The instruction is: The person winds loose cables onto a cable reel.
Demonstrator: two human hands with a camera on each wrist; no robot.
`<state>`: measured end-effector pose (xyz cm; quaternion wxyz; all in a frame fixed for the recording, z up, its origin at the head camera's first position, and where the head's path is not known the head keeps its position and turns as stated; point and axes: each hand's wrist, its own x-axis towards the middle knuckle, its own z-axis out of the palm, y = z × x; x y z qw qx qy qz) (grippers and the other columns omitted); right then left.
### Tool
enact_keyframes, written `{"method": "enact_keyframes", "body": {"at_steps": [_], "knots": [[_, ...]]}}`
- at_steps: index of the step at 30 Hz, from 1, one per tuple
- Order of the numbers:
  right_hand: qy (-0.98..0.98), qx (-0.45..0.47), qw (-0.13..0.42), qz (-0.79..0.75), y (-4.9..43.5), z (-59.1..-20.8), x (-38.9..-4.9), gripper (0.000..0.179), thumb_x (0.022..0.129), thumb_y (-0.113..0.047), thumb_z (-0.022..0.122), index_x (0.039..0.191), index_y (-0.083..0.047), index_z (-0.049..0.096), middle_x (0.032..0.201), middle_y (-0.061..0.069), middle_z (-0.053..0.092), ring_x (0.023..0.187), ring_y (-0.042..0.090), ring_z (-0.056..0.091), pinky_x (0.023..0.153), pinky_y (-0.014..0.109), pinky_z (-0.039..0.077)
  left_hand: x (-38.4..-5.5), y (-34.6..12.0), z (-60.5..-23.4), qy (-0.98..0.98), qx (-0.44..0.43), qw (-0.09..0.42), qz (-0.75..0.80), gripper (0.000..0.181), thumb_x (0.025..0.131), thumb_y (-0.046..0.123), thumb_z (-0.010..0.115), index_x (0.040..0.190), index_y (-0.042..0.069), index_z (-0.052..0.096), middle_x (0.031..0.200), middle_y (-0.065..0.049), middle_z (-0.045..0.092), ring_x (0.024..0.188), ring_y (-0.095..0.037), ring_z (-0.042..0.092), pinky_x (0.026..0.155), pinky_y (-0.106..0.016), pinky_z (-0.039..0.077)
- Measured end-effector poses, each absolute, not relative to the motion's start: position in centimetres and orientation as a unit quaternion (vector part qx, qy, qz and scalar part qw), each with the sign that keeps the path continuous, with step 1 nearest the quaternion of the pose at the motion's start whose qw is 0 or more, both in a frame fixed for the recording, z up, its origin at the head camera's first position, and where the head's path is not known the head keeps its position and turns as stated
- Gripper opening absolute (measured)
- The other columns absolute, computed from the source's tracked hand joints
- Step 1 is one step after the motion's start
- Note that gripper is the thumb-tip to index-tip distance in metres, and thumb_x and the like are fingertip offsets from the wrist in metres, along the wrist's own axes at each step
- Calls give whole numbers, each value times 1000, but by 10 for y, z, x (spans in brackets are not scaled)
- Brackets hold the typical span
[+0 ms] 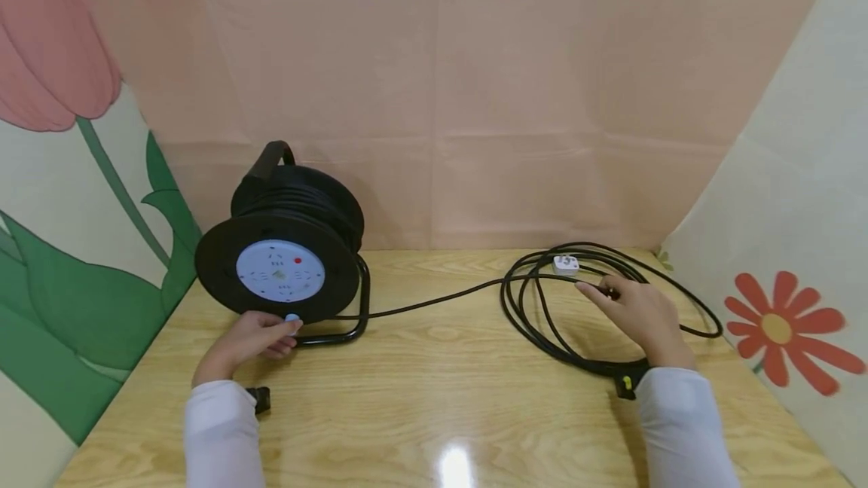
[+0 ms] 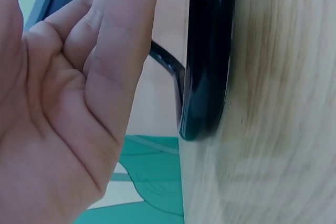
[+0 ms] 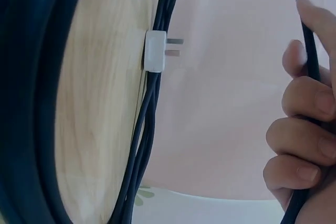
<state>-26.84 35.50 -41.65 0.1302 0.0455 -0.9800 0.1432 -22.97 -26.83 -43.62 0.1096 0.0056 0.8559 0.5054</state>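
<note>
While the left hand (image 1: 252,337) pinches the pale knob (image 1: 292,318) of the reel (image 1: 280,271) standing left on the table (image 1: 407,390), the right hand (image 1: 640,316), fingers curled around the cable (image 1: 441,297), should preferably hold it lightly tight, without twisting

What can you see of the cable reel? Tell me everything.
The cable reel stands at the left of the wood-look table, facing the head camera. It looks like black plastic, with dark cable wound on it, a pale round socket panel bearing a red dot, a handle on top and a glossy black tubular frame beneath. The left hand pinches a pale knob at its lower edge; cable runs out rightward.
</note>
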Motion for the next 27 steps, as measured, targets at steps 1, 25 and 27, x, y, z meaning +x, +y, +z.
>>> {"method": "enact_keyframes", "body": {"at_steps": [1, 25, 27], "knots": [[-980, 49, 132, 142, 355, -416, -268, 54, 93, -71, 50, 97, -20, 67, 64, -2, 51, 52, 20, 42, 46, 34, 30, -229, -270, -436, 859, -1, 106, 501, 48, 97, 34, 68, 103, -13, 69, 91, -16, 73, 79, -24, 71, 74, -38, 60], [-974, 97, 106, 175, 330, -411, -267, 49, 97, -66, 48, 79, -21, 57, 61, -3, 38, 53, 17, 38, 49, 34, 31, -211, -299, -418, 896, -68, 45, 436, 61, 93, 52, 67, 103, -7, 72, 87, -7, 73, 82, -24, 71, 76, -39, 59], [-977, 83, 116, 157, 330, -412, -266, 51, 94, -70, 48, 75, -23, 55, 59, -3, 38, 53, 16, 38, 48, 34, 30, -210, -300, -417, 897, -75, 40, 434, 61, 93, 53, 67, 103, -6, 72, 87, -6, 73, 82, -24, 71, 77, -39, 59]]}}
